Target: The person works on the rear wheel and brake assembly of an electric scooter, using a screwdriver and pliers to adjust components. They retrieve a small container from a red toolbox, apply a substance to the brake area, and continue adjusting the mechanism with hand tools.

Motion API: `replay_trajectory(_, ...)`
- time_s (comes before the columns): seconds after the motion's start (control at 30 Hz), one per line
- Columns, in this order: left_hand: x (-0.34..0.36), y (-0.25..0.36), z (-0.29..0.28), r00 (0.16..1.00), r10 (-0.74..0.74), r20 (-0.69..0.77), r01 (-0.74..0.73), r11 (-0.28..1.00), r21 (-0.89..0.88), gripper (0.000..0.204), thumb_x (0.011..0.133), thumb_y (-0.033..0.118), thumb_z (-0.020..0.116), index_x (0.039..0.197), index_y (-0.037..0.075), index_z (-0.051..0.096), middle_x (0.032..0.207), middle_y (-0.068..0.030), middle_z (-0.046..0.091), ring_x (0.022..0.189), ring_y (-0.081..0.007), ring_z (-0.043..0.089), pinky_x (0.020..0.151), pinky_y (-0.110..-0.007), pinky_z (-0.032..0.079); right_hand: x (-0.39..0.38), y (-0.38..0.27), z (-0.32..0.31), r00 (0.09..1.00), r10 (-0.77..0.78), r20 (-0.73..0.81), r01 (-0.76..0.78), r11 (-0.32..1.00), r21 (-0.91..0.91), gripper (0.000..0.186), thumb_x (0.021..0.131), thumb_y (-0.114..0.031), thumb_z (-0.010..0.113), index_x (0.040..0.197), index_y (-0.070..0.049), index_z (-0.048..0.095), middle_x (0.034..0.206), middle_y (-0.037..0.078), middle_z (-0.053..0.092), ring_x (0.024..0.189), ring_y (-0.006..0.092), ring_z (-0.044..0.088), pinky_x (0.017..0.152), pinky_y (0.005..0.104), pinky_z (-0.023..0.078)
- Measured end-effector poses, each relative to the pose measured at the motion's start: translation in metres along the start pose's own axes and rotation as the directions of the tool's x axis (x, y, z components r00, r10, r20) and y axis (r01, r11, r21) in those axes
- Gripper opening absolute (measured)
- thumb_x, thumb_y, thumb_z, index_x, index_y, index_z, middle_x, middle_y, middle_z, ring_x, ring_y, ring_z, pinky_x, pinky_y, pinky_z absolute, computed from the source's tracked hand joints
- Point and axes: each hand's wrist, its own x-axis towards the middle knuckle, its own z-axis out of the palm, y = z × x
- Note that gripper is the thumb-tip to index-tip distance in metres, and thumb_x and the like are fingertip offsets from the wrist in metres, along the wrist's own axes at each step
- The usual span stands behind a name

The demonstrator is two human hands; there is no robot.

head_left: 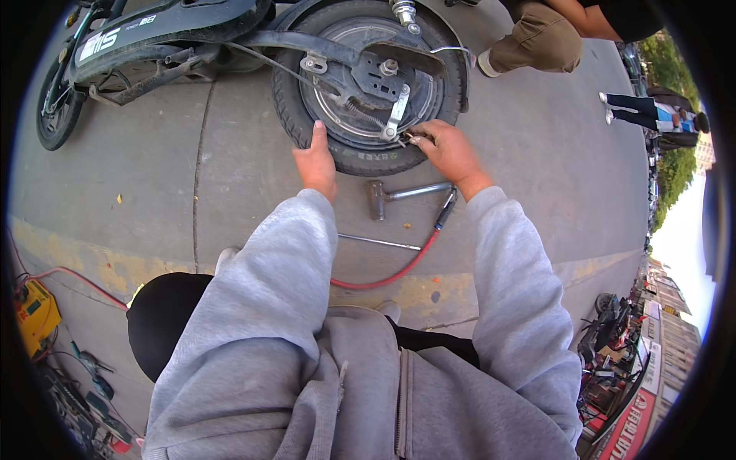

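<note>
An electric scooter [176, 38] lies or leans with its rear wheel [337, 100] in front of me. My left hand [316, 162] is at the lower left of the tyre [368, 162], thumb laid over its side and the other fingers hidden behind it. At the wheel's lower right, the fingers of my right hand [451, 153] pinch a small metal part [412, 139] beside the end of the brake arm [396, 115]. A spring [364, 115] runs toward that arm. Exactly what the small part is cannot be made out.
A hammer-like metal tool [378, 201], a thin metal rod [379, 242] and a red air hose [399, 273] lie on the pavement just below the wheel. A person's bent knee [540, 42] is close at upper right. A yellow machine [37, 314] stands at far left.
</note>
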Motion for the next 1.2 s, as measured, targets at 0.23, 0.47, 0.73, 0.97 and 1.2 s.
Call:
replay_trajectory(0.23,0.000,0.000,0.001,1.000,0.004,0.001,-0.004,1.000,-0.010,0.052,0.092,0.027,0.069,0.126,-0.007,0.053,0.124,-0.0150,0.061,0.110,-0.0227,0.059,0.098,-0.033,0.043,0.001,-0.002,0.015,0.939,0.340,-0.051,-0.316,0.913,0.259,0.022,0.082,-0.020,0.070,0.093,-0.002,0.075,0.085,0.017,0.071,0.084,0.0316,0.068,0.078,0.0370,0.052)
replay_trajectory(0.47,-0.001,0.002,0.000,1.000,0.016,0.022,-0.015,1.000,-0.021,0.051,0.091,0.027,0.070,0.125,-0.007,0.053,0.124,-0.0152,0.062,0.109,-0.0230,0.059,0.098,-0.034,0.044,0.008,-0.007,0.009,0.841,0.521,0.150,-0.535,0.755,0.380,0.020,0.085,-0.014,0.068,0.095,0.003,0.073,0.075,0.014,0.071,0.067,0.0209,0.069,0.063,0.0324,0.053)
replay_trajectory(0.73,-0.003,0.002,0.002,0.999,0.036,0.002,-0.036,0.999,-0.011,0.049,0.091,0.026,0.070,0.125,-0.007,0.054,0.122,-0.0149,0.063,0.109,-0.0225,0.059,0.097,-0.034,0.044,0.023,-0.024,0.006,0.777,0.607,0.168,-0.627,0.721,0.295,0.017,0.085,-0.013,0.068,0.090,0.003,0.071,0.071,0.012,0.070,0.059,0.0174,0.068,0.058,0.0316,0.053)
replay_trajectory(0.97,-0.002,0.003,0.001,0.998,0.043,0.043,-0.043,0.999,0.011,0.051,0.094,0.026,0.067,0.131,-0.005,0.051,0.127,-0.0141,0.060,0.112,-0.0222,0.059,0.097,-0.035,0.046,0.028,-0.013,0.023,0.849,0.528,0.007,-0.528,0.849,0.034,0.019,0.081,-0.020,0.071,0.084,-0.002,0.073,0.085,0.018,0.071,0.083,0.0329,0.070,0.076,0.0405,0.054)
replay_trajectory(1.2,-0.002,0.002,0.002,0.999,0.047,0.012,-0.047,0.999,-0.005,0.048,0.092,0.024,0.068,0.127,-0.006,0.053,0.124,-0.0149,0.062,0.109,-0.0223,0.060,0.096,-0.034,0.045,0.017,-0.005,0.034,0.864,0.499,-0.065,-0.488,0.863,0.131,0.018,0.085,-0.013,0.070,0.085,0.004,0.071,0.066,0.011,0.068,0.053,0.0176,0.064,0.055,0.0321,0.052)
